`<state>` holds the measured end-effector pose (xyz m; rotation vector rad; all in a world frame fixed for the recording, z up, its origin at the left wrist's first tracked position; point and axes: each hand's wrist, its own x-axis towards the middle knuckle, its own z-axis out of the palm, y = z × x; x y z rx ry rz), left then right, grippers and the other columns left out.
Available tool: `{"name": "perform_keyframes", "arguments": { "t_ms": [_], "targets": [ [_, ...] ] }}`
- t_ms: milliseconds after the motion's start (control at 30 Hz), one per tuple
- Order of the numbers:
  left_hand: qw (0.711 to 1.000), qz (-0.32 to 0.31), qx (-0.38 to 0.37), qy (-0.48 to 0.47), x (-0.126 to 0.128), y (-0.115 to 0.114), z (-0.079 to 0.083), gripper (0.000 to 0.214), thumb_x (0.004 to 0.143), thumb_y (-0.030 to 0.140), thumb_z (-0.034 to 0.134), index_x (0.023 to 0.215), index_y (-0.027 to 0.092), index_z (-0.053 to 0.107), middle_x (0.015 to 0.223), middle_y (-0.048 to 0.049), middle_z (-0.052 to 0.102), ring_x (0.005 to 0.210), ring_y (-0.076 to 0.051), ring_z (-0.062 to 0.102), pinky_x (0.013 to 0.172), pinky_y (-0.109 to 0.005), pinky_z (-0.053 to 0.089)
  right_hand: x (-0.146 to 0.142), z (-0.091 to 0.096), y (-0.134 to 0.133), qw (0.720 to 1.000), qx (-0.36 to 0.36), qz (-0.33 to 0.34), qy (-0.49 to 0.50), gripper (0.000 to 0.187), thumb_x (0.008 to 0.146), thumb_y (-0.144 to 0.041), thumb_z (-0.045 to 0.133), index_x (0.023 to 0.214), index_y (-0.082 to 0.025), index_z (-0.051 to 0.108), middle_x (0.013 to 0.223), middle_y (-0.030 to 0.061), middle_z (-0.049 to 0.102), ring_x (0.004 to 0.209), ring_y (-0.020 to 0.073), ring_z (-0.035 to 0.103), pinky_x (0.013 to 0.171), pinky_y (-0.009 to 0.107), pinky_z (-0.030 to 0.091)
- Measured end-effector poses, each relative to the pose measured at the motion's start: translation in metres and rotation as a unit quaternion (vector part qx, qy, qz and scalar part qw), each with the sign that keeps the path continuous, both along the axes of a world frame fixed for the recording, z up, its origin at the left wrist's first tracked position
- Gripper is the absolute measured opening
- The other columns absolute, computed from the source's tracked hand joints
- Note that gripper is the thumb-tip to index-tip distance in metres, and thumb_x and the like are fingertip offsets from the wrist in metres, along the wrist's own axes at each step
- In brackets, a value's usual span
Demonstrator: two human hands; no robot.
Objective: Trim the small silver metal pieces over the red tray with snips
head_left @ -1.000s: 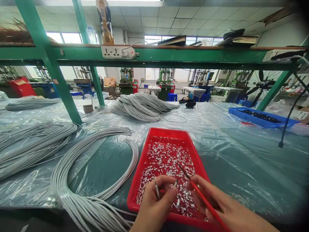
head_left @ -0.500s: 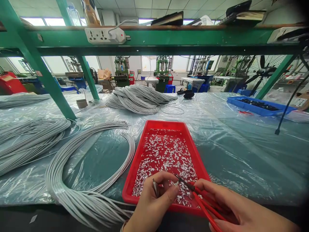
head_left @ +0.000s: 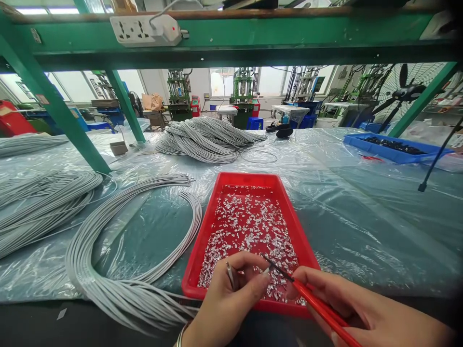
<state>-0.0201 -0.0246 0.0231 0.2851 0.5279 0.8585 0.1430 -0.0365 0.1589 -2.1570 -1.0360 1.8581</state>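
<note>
My left hand (head_left: 231, 299) is closed over the near end of the red tray, pinching a thin cable whose pale end (head_left: 266, 271) shows at the fingertips. A second cable end (head_left: 229, 273) sticks up by the index finger. In my right hand (head_left: 356, 294) are red-handled pliers (head_left: 318, 303) with thin dark jaws, their tips at the left fingertips beside the cable end. Whether the jaws grip it I cannot tell. Beneath both hands lies the red tray (head_left: 193, 262), scattered with small silvery scraps (head_left: 249, 221). Left of it is a bundle of grey cables (head_left: 81, 255).
Another cable coil (head_left: 47, 212) lies far left, and a larger cable pile (head_left: 213, 140) behind the tray. A blue tray (head_left: 398, 148) of black parts stands back right. Across the top runs a green shelf beam (head_left: 271, 36) with a power strip (head_left: 144, 31); a black cord (head_left: 434, 166) hangs right.
The pliers' red handles have come closer together in my right hand, and the tool has turned slightly. My left hand keeps its pinch. The view has tilted down a little.
</note>
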Motion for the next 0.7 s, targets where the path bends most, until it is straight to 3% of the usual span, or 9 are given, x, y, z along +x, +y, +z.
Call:
{"name": "perform_keyframes", "arguments": {
  "t_ms": [67,133,200,300,400,533,600,700],
  "targets": [
    [1.000,-0.002,0.006,-0.013,0.002,0.000,-0.004,0.023,0.073,0.033,0.070,0.083,0.014,0.062,0.054,0.0067,0.038,0.046,-0.002,0.028,0.044,-0.017,0.020,0.004,0.001,0.002,0.998,-0.015,0.058,-0.001,0.046,0.080,-0.038,0.063,0.125,-0.038,0.052,0.105,0.0020,0.064,0.095,0.0152,0.061,0.075,0.016,0.050],
    [0.999,-0.002,0.016,-0.032,0.005,-0.001,-0.008,0.023,0.074,0.034,0.069,0.086,0.015,0.061,0.054,0.0072,0.037,0.044,-0.001,0.026,0.042,-0.016,0.019,0.009,0.002,0.005,0.990,-0.034,0.132,-0.026,0.053,0.086,-0.043,0.055,0.136,-0.032,0.040,0.126,0.0056,0.054,0.120,0.0206,0.046,0.097,0.026,0.042],
    [0.999,-0.004,0.022,-0.035,0.007,-0.002,-0.012,0.024,0.075,0.034,0.068,0.087,0.015,0.060,0.054,0.0075,0.037,0.043,-0.001,0.025,0.041,-0.016,0.018,0.013,0.004,0.009,0.982,-0.045,0.173,-0.060,0.059,0.087,-0.045,0.052,0.139,-0.027,0.034,0.139,0.0083,0.039,0.130,0.0252,0.033,0.106,0.034,0.032],
    [1.000,-0.007,0.011,-0.019,0.008,-0.004,-0.015,0.024,0.075,0.033,0.068,0.088,0.015,0.059,0.054,0.0079,0.037,0.041,0.000,0.023,0.039,-0.016,0.016,0.014,0.006,0.014,0.974,-0.047,0.208,-0.082,0.061,0.086,-0.047,0.051,0.140,-0.023,0.035,0.139,0.0107,0.039,0.129,0.0276,0.034,0.106,0.038,0.032],
    [1.000,-0.011,0.014,-0.022,0.007,-0.003,-0.015,0.025,0.075,0.035,0.068,0.088,0.015,0.059,0.054,0.0080,0.037,0.041,0.000,0.023,0.039,-0.015,0.015,0.008,0.005,0.015,0.975,-0.024,0.210,-0.067,0.054,0.087,-0.044,0.052,0.136,-0.027,0.040,0.120,0.0088,0.057,0.121,0.0252,0.045,0.097,0.033,0.043],
    [0.999,-0.013,0.017,-0.029,0.006,-0.002,-0.013,0.026,0.075,0.036,0.067,0.088,0.015,0.060,0.053,0.0080,0.035,0.041,0.000,0.022,0.039,-0.015,0.016,-0.002,0.000,0.010,0.995,0.000,0.092,-0.048,0.047,0.079,-0.039,0.061,0.125,-0.028,0.054,0.083,0.0056,0.067,0.110,0.0256,0.054,0.086,0.031,0.051],
    [0.999,-0.008,0.015,-0.029,0.006,-0.002,-0.013,0.026,0.074,0.037,0.068,0.088,0.016,0.061,0.054,0.0078,0.035,0.041,0.000,0.023,0.039,-0.015,0.016,-0.003,-0.001,0.005,0.996,-0.001,0.071,-0.062,0.054,0.075,-0.038,0.065,0.126,-0.026,0.053,0.097,0.0084,0.066,0.113,0.0269,0.052,0.087,0.032,0.050],
    [0.999,0.009,0.023,-0.029,0.006,-0.003,-0.014,0.024,0.074,0.035,0.069,0.086,0.016,0.062,0.053,0.0073,0.035,0.042,-0.001,0.024,0.040,-0.015,0.017,0.005,0.001,-0.006,0.979,0.008,0.165,-0.117,0.071,0.072,-0.039,0.066,0.136,-0.025,0.041,0.134,0.0122,0.045,0.122,0.0292,0.043,0.099,0.037,0.040]
  ]
}}
